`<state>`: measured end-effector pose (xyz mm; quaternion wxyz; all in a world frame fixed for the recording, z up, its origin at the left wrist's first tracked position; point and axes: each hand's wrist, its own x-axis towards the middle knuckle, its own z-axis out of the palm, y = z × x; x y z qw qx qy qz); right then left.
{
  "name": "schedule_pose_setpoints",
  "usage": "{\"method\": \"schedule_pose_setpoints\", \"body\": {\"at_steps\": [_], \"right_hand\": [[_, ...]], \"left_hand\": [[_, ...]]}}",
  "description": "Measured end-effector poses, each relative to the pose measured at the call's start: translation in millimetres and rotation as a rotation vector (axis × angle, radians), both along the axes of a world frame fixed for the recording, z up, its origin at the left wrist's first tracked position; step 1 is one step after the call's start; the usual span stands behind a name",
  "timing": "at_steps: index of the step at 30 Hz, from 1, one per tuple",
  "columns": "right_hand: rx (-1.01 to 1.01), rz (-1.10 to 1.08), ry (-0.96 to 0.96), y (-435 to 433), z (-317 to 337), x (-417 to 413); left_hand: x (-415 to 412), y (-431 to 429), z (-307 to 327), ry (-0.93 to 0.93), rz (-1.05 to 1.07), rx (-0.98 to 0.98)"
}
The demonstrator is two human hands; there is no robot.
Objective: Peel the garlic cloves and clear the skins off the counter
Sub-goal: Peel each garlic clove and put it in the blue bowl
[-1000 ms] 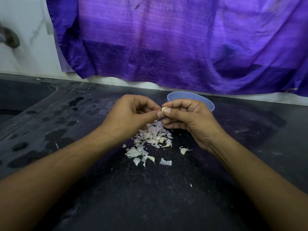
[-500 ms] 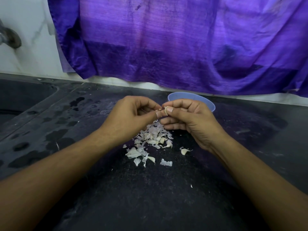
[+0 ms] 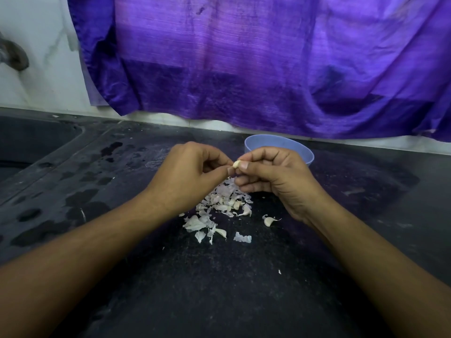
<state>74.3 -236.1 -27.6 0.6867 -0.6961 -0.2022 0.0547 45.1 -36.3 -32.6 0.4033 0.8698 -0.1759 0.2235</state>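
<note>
A small pale garlic clove [image 3: 236, 164] is pinched between the thumb and fingers of my right hand [image 3: 273, 179]. My left hand [image 3: 190, 176] meets it from the left, its thumb and curled fingers at the clove's end. Both hands hover above a heap of papery garlic skins [image 3: 224, 203] on the dark counter [image 3: 219, 289]. One loose clove with a bit of skin [image 3: 268, 220] lies just right of the heap, near my right wrist. A light blue bowl [image 3: 280, 145] stands behind my right hand; its inside is hidden.
Wet patches [image 3: 80, 198] spot the counter's left side, where a sink basin [image 3: 29, 145] drops away. A tap [image 3: 14, 57] juts from the white wall at far left. A purple cloth [image 3: 268, 64] hangs down the wall behind the bowl.
The two hands have stayed together over the skin heap. The clove between the fingertips has turned and shows a bit more of its pale body.
</note>
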Motion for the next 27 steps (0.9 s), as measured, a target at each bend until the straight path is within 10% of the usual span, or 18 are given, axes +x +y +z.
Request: {"method": "schedule_pose_setpoints", "body": {"at_steps": [27], "right_hand": [[0.031, 0.065, -0.062, 2.8, 0.1, -1.2]], "left_hand": [[2.9, 1.8, 1.2, 0.191, -0.109, -0.338]]}}
